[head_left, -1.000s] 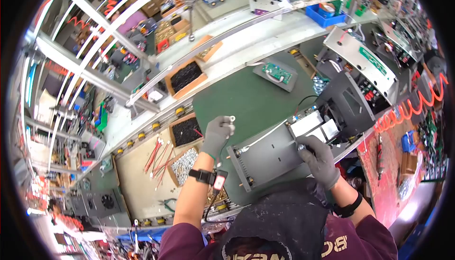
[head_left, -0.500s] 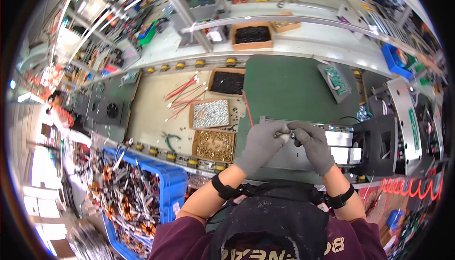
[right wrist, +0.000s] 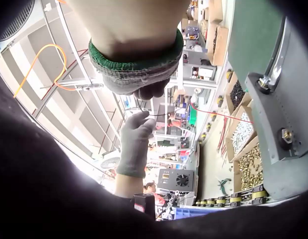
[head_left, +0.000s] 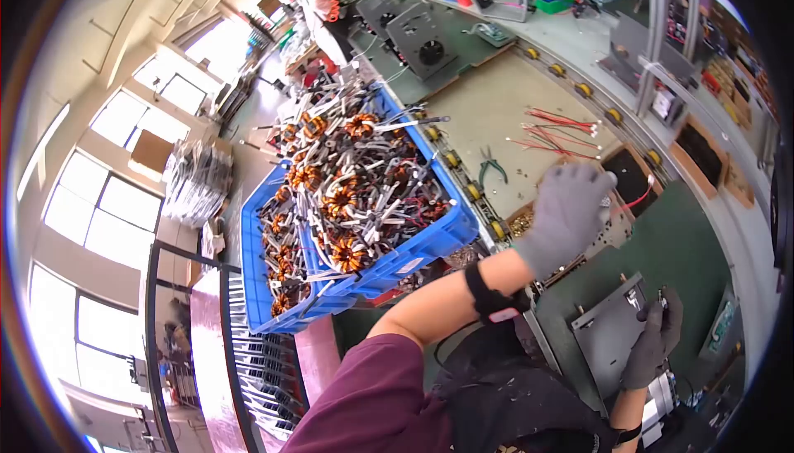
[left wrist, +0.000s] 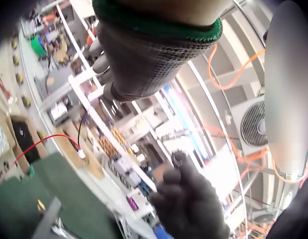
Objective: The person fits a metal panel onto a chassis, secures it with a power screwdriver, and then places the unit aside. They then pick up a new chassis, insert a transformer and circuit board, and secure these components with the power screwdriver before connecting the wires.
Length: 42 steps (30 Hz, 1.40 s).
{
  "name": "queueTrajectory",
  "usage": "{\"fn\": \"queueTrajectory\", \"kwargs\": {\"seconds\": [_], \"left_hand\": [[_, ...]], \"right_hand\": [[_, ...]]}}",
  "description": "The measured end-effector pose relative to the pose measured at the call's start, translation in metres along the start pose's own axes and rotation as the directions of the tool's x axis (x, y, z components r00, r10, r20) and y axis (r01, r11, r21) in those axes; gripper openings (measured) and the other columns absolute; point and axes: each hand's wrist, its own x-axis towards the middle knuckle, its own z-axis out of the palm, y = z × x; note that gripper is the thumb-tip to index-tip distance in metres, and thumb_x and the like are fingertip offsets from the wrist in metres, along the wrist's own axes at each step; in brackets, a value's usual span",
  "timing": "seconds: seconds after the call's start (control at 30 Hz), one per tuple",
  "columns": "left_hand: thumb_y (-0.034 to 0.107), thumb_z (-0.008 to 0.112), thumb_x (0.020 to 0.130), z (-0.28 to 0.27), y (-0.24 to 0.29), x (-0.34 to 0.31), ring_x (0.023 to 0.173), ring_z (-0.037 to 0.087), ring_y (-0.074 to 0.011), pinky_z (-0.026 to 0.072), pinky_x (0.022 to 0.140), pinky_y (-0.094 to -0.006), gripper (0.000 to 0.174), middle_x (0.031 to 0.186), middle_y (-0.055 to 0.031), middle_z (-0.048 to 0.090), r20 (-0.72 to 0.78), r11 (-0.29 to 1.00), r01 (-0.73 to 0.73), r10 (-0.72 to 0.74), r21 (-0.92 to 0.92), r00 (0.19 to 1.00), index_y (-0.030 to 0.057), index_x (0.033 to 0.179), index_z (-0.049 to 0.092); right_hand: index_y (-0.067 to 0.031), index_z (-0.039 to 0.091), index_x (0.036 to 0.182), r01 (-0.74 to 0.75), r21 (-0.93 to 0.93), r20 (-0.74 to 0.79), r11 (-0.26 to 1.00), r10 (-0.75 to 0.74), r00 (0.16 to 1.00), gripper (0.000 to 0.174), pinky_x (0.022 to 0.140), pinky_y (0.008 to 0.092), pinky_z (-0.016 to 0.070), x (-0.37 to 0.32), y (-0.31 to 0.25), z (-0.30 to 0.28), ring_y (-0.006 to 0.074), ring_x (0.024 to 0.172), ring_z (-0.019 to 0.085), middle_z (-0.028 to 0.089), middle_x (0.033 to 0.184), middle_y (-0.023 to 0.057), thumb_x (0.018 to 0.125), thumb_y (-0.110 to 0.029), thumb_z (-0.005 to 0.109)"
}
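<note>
My gloved left hand [head_left: 571, 209] reaches over the small-parts boxes, fingers loosely bent, with nothing visible between them. In the left wrist view the left fingers [left wrist: 102, 64] are apart. My gloved right hand [head_left: 657, 337] is raised over a grey metal chassis [head_left: 606, 336], pinching a small metal part [head_left: 662, 293] at its fingertips; its exact kind is too small to make out. Under the left hand are a box of silver screws [right wrist: 242, 134] and a box of brass-coloured pieces [right wrist: 249, 167]. A red wire [left wrist: 42, 141] with a white connector arcs up beside the boxes.
A blue crate [head_left: 430, 238] heaped with copper-wound coils stands at the left. Green-handled pliers [head_left: 491, 168] and several red wires [head_left: 554, 132] lie on the pale board. A circuit board [head_left: 719, 325] lies on the green mat [head_left: 686, 238], and rollers [head_left: 583, 89] line the bench edge.
The view has swung left. Both hands met over the chassis half a second ago; the left hand has since moved away to the boxes, while the right stays over the chassis with the small part.
</note>
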Motion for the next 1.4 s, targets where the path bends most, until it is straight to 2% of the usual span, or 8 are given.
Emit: {"fn": "queueTrajectory", "kwargs": {"seconds": [0.27, 0.37, 0.47, 0.6, 0.77, 1.03, 1.23, 1.4], "left_hand": [[0.029, 0.068, 0.078, -0.164, -0.219, -0.088, 0.089, 0.063, -0.0301, 0.0502, 0.077, -0.0392, 0.033, 0.097, -0.012, 0.063, -0.183, 0.873, 0.476, -0.453, 0.106, 0.872, 0.0091, 0.105, 0.065], [0.051, 0.059, 0.081, -0.169, -0.332, -0.143, 0.103, 0.062, -0.0323, 0.0464, 0.089, -0.0423, 0.054, 0.111, -0.0166, 0.064, 0.077, 0.381, 0.791, -0.916, 0.478, 0.395, 0.0088, 0.116, 0.061], [0.059, 0.057, 0.081, -0.145, -0.369, -0.166, 0.112, 0.057, -0.0386, 0.0433, 0.093, -0.0438, 0.063, 0.12, -0.0234, 0.06, 0.267, 0.342, 0.728, -0.938, 0.594, 0.222, 0.005, 0.115, 0.059], [0.039, 0.075, 0.072, -0.139, -0.355, -0.158, 0.098, 0.062, -0.0311, 0.0445, 0.087, -0.0418, 0.052, 0.098, -0.0168, 0.065, 0.326, 0.452, 0.784, -0.885, 0.425, 0.333, 0.0061, 0.108, 0.056], [0.033, 0.078, 0.065, -0.119, -0.306, -0.155, 0.087, 0.059, -0.0371, 0.0478, 0.079, -0.0434, 0.053, 0.105, -0.0169, 0.052, 0.255, 0.668, 0.735, -0.736, 0.119, 0.627, 0.0038, 0.102, 0.053], [0.012, 0.077, 0.064, -0.218, -0.247, -0.056, 0.076, 0.055, -0.0219, 0.0461, 0.073, -0.0306, 0.037, 0.086, -0.0081, 0.049, -0.335, 0.909, 0.416, -0.392, 0.0, 0.857, 0.0045, 0.088, 0.05], [0.023, 0.08, 0.073, -0.171, -0.203, 0.014, 0.083, 0.054, -0.0097, 0.0453, 0.08, -0.0248, 0.046, 0.092, -0.001, 0.055, -0.187, 0.687, 0.1, -0.33, -0.719, 0.925, 0.0049, 0.101, 0.049], [0.034, 0.083, 0.069, -0.097, -0.126, 0.072, 0.086, 0.051, -0.0098, 0.0438, 0.081, -0.025, 0.057, 0.094, -0.0004, 0.05, 0.07, 0.546, 0.09, -0.057, -0.833, 0.996, 0.0061, 0.104, 0.048]], "right_hand": [[0.0019, 0.053, 0.125, -0.156, -0.029, -0.032, 0.987, 0.155, 0.987, 0.033, 0.061, 0.0216, 0.0361, 0.034, 0.047, 0.035, 0.0064, 0.067, 0.041, 0.049, 0.078, -0.0002, 0.095, -0.011, 0.047], [0.0025, 0.054, 0.123, -0.185, -0.004, -0.034, 0.983, 0.185, 0.982, 0.033, 0.063, 0.0226, 0.035, 0.046, 0.05, 0.057, 0.0077, 0.069, 0.042, 0.051, 0.08, 0.0015, 0.094, -0.011, 0.047], [-0.0001, 0.053, 0.127, -0.134, 0.029, -0.054, 0.991, 0.135, 0.989, 0.034, 0.061, 0.0207, 0.0359, 0.063, 0.055, 0.082, 0.0055, 0.067, 0.042, 0.049, 0.08, -0.0013, 0.096, -0.013, 0.048], [-0.0001, 0.053, 0.127, -0.131, -0.015, -0.156, 0.991, 0.127, 0.98, 0.034, 0.06, 0.0203, 0.0351, 0.074, 0.031, 0.12, 0.0048, 0.067, 0.041, 0.049, 0.081, -0.0021, 0.096, -0.014, 0.049], [0.0011, 0.053, 0.126, -0.138, 0.012, -0.123, 0.99, 0.139, 0.983, 0.035, 0.059, 0.02, 0.0345, 0.069, 0.028, 0.135, 0.0047, 0.067, 0.042, 0.049, 0.081, -0.0018, 0.095, -0.013, 0.05], [0.003, 0.053, 0.123, -0.048, 0.029, -0.139, 0.998, 0.052, 0.989, 0.033, 0.061, 0.0222, 0.0388, 0.062, 0.007, 0.12, 0.0073, 0.067, 0.045, 0.05, 0.078, 0.0015, 0.094, -0.012, 0.049], [-0.0014, 0.058, 0.117, -0.146, 0.085, -0.047, 0.986, 0.15, 0.988, 0.032, 0.068, 0.0253, 0.0448, 0.049, -0.024, 0.094, 0.0109, 0.073, 0.054, 0.06, 0.083, 0.0048, 0.089, -0.016, 0.053], [-0.0007, 0.06, 0.114, -0.15, 0.17, -0.116, 0.974, 0.171, 0.978, 0.029, 0.07, 0.0264, 0.0465, 0.041, -0.032, 0.059, 0.0117, 0.076, 0.056, 0.062, 0.086, 0.0063, 0.09, -0.016, 0.053]]}}
